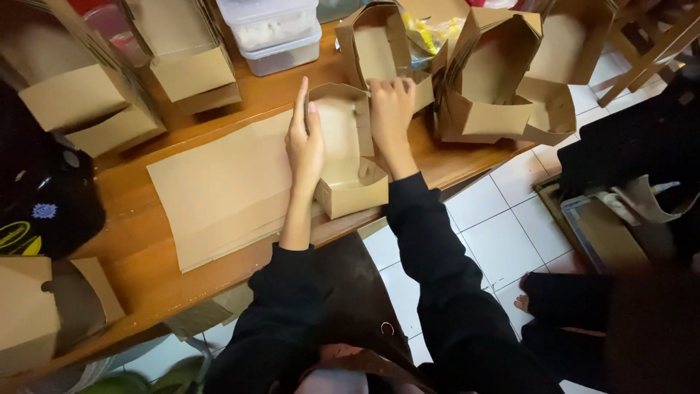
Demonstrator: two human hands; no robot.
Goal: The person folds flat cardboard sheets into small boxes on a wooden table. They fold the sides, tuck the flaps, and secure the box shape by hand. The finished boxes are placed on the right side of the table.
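A small brown cardboard box (pixel 350 179), partly folded, lies on the wooden table (pixel 138 248) in front of me. My left hand (pixel 304 138) is pressed flat against its left wall, fingers straight and pointing away from me. My right hand (pixel 391 117) grips the box's far right wall, fingers curled over the edge. Under and to the left of the box lies a stack of flat brown cardboard sheets (pixel 219 190). Both arms wear black sleeves.
Folded open boxes stand at the back left (pixel 186 66), back middle (pixel 375 44) and right (pixel 503 80). Clear plastic containers (pixel 273 33) sit at the back. A black bag (pixel 40 197) lies at left. Another person's legs and bare foot (pixel 525 299) are on the white tiled floor.
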